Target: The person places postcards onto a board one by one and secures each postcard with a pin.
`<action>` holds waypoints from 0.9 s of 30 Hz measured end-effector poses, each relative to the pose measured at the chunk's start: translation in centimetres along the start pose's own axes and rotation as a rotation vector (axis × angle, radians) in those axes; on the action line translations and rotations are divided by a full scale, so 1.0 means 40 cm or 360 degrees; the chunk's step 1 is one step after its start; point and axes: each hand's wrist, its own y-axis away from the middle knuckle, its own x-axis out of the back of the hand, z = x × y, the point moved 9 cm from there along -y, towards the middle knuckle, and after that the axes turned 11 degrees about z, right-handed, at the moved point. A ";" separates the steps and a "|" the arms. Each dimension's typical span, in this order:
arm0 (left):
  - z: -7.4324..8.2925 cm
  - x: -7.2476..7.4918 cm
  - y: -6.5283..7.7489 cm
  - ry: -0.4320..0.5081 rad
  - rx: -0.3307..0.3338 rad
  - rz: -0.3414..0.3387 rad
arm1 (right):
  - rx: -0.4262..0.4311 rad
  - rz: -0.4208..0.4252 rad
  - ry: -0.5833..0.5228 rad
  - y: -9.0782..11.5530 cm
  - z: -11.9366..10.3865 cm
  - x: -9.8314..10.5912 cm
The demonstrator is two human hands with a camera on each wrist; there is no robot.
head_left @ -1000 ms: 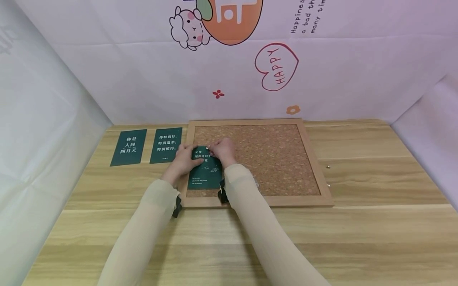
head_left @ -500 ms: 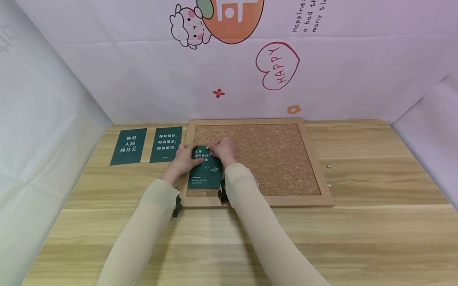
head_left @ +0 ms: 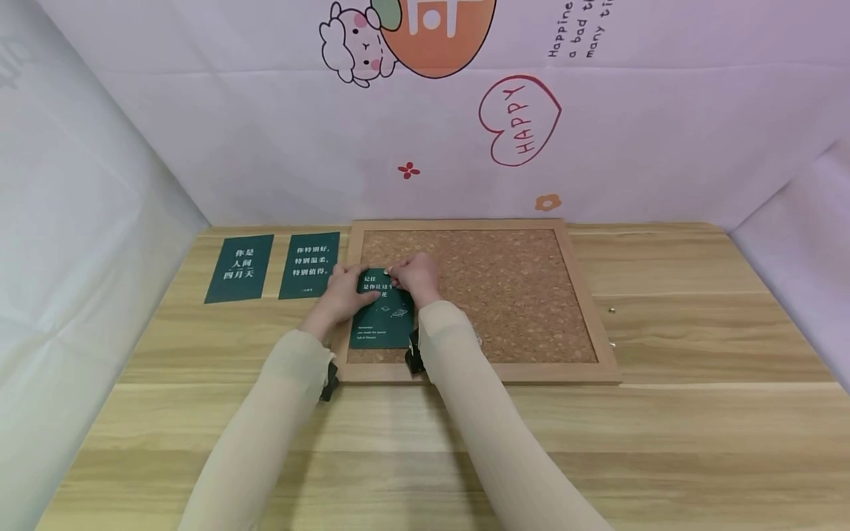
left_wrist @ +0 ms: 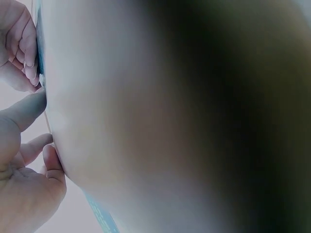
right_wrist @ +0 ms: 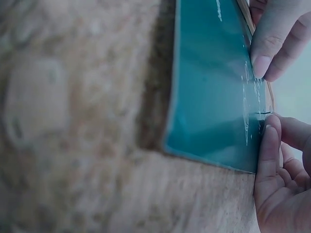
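A dark green card (head_left: 385, 318) with white text lies on the left part of a framed cork board (head_left: 505, 295). My left hand (head_left: 345, 291) rests at the card's upper left, with its fingertips (right_wrist: 265, 53) pressing the card flat. My right hand (head_left: 413, 277) is at the card's top edge, where its thumb (right_wrist: 265, 155) and forefinger meet in a pinch on a small pale pin (head_left: 387, 272) that is mostly hidden. The card's (right_wrist: 214, 92) right side curls slightly off the cork. In the left wrist view, my sleeve blocks nearly everything.
Two more green cards (head_left: 239, 267) (head_left: 309, 264) lie on the wooden table (head_left: 664, 442) left of the board. Two small pins (head_left: 612, 310) (head_left: 612, 344) lie just right of the frame. A printed backdrop stands behind, and white sheets close off both sides.
Both hands and the card stay in place. Only the head view has shifted slightly.
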 end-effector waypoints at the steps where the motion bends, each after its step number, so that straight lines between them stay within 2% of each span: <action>1: 0.001 0.000 0.000 0.0001 -0.0001 -0.0002 | 0.0000 -0.0002 0.0001 0.000 0.000 0.000; 27: 0.001 0.001 -0.003 0.0023 -0.0009 0.0010 | -0.0003 -0.0009 0.0006 0.001 -0.005 0.005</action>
